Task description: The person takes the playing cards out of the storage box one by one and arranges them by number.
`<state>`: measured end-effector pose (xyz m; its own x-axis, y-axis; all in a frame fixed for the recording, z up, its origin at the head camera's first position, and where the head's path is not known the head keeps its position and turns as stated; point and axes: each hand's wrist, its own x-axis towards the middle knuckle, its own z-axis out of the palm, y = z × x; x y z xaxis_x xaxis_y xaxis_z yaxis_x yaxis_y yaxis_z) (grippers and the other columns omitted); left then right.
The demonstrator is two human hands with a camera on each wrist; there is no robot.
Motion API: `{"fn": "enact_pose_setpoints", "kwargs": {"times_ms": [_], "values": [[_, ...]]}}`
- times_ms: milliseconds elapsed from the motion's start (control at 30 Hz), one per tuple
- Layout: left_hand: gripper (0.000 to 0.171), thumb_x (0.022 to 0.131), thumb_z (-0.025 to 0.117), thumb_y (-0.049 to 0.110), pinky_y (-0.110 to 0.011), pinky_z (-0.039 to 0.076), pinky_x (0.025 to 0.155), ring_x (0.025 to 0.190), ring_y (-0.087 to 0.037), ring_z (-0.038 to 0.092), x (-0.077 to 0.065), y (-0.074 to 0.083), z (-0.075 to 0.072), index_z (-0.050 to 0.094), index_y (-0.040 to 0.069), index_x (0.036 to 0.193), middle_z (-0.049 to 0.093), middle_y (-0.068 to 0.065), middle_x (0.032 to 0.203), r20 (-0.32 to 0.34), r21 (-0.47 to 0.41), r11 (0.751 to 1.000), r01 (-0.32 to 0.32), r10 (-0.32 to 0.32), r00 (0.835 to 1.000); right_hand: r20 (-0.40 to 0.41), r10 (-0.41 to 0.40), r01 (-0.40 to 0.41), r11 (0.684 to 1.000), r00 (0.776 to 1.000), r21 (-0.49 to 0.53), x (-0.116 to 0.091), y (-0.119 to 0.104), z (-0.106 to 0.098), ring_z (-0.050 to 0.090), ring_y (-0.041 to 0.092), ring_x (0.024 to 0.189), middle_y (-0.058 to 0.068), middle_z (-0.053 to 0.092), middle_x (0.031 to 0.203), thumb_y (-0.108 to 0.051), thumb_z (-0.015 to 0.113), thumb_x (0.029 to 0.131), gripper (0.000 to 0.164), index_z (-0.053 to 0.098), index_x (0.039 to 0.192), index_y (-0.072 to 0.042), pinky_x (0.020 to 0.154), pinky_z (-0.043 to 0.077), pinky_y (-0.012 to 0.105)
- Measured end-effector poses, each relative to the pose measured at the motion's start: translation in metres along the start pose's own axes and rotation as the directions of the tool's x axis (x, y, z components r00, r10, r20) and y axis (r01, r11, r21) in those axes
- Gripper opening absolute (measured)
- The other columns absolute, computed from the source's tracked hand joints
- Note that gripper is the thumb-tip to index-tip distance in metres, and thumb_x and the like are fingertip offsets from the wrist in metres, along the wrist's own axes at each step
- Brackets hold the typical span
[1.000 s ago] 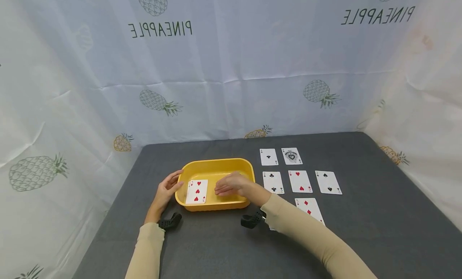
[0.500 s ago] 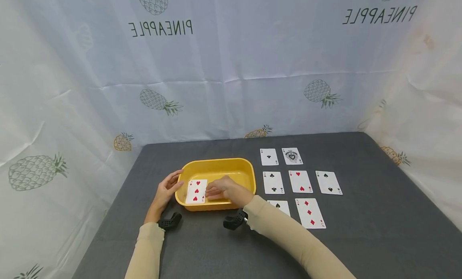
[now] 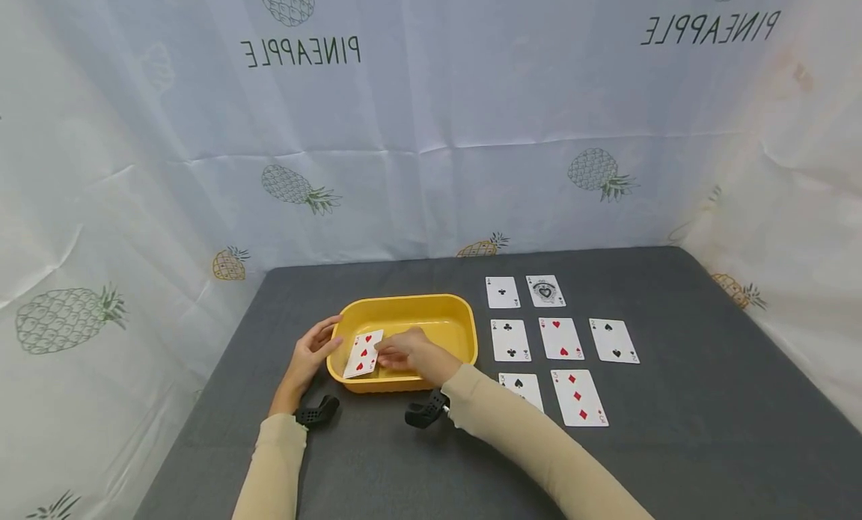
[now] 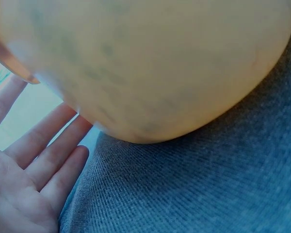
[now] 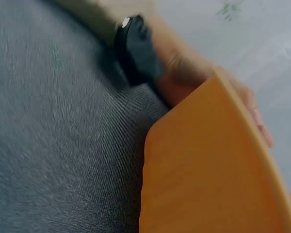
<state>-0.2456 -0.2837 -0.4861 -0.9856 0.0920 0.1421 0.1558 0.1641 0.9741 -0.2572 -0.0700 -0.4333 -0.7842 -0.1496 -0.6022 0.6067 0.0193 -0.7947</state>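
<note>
My right hand (image 3: pixel 412 349) is inside the yellow plastic tray (image 3: pixel 417 304) and pinches the right edge of a three of hearts playing card (image 3: pixel 364 352). That card is tilted, its right side raised; whether other cards lie under it is hard to tell. At the tray's left end, my left hand (image 3: pixel 311 354) holds the rim, thumb over the edge. In the left wrist view the fingers of the left hand (image 4: pixel 43 160) stretch along the tray's outer wall (image 4: pixel 174 73). The tray wall (image 5: pixel 199 165) hides the right fingertips and the card in the right wrist view.
Right of the tray, face-up cards lie in rows: an ace of clubs (image 3: pixel 502 292), another ace (image 3: pixel 545 291), several twos such as the two of hearts (image 3: pixel 561 339), a three of spades (image 3: pixel 521 389) partly behind the right sleeve, and a three of diamonds (image 3: pixel 579 398).
My right hand has moved left across the tray to the three of hearts and lifted its right edge, turning it slightly. My left hand has stayed at the rim.
</note>
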Motion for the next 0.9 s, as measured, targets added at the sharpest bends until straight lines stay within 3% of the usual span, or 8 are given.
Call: {"fn": "enact_pose_setpoints", "kwargs": {"times_ms": [200,433,500,633,767,900], "values": [[0.047,0.095,0.058,0.011,-0.007,0.047,0.089,0.107,0.012,0.057,-0.001,0.001,0.001,0.045,-0.002,0.138,0.058,0.025,0.116,-0.002,-0.006,1.0,0.005,-0.005,1.0,-0.085,-0.042,0.032,0.992,0.995,-0.125,0.002,0.002,0.01,0.052,0.006,0.04,0.005,0.061,0.059,-0.002,0.074,0.08,0.021,0.067,0.097,0.007,0.042,0.044,0.014],[0.047,0.096,0.058,0.013,-0.007,0.046,0.089,0.108,0.013,0.055,-0.002,0.001,0.001,0.046,0.0,0.139,0.056,0.02,0.119,-0.008,0.022,0.999,0.03,-0.03,1.0,-0.124,-0.056,0.027,0.975,0.991,-0.222,0.006,0.003,0.009,0.052,0.01,0.038,0.007,0.059,0.056,0.003,0.07,0.08,0.015,0.066,0.093,0.007,0.04,0.045,0.018],[0.048,0.096,0.058,0.013,-0.007,0.045,0.09,0.108,0.012,0.055,-0.002,0.0,0.001,0.045,0.0,0.14,0.056,0.014,0.124,-0.008,0.03,0.999,0.033,-0.033,0.999,-0.136,-0.058,0.023,0.969,0.989,-0.246,0.007,0.003,0.008,0.053,0.011,0.037,0.008,0.058,0.055,0.003,0.07,0.08,0.012,0.066,0.091,0.007,0.04,0.046,0.019],[0.048,0.096,0.058,0.013,-0.007,0.046,0.09,0.108,0.011,0.056,-0.001,-0.001,0.001,0.045,0.0,0.14,0.057,0.01,0.125,-0.007,0.031,0.999,0.026,-0.026,1.0,-0.141,-0.071,0.038,0.975,0.988,-0.22,0.001,0.002,0.007,0.055,0.011,0.039,0.01,0.062,0.06,0.002,0.072,0.08,0.015,0.067,0.093,0.008,0.042,0.047,0.019],[0.048,0.096,0.057,0.012,-0.006,0.045,0.089,0.108,0.013,0.055,-0.001,0.0,0.0,0.044,-0.001,0.14,0.056,0.024,0.116,-0.005,0.026,1.0,0.014,-0.014,1.0,-0.125,-0.082,0.06,0.984,0.989,-0.169,-0.006,0.001,0.006,0.057,0.01,0.043,0.011,0.067,0.07,0.0,0.074,0.079,0.022,0.067,0.099,0.008,0.047,0.05,0.018],[0.048,0.096,0.058,0.012,-0.006,0.046,0.089,0.107,0.013,0.055,-0.001,0.001,0.0,0.044,-0.001,0.14,0.056,0.026,0.115,-0.008,0.022,1.0,0.02,-0.019,1.0,-0.09,-0.091,0.076,0.984,0.992,-0.159,-0.009,0.0,0.002,0.059,0.01,0.047,0.012,0.069,0.076,-0.002,0.074,0.08,0.024,0.068,0.102,0.006,0.051,0.053,0.02]]}}
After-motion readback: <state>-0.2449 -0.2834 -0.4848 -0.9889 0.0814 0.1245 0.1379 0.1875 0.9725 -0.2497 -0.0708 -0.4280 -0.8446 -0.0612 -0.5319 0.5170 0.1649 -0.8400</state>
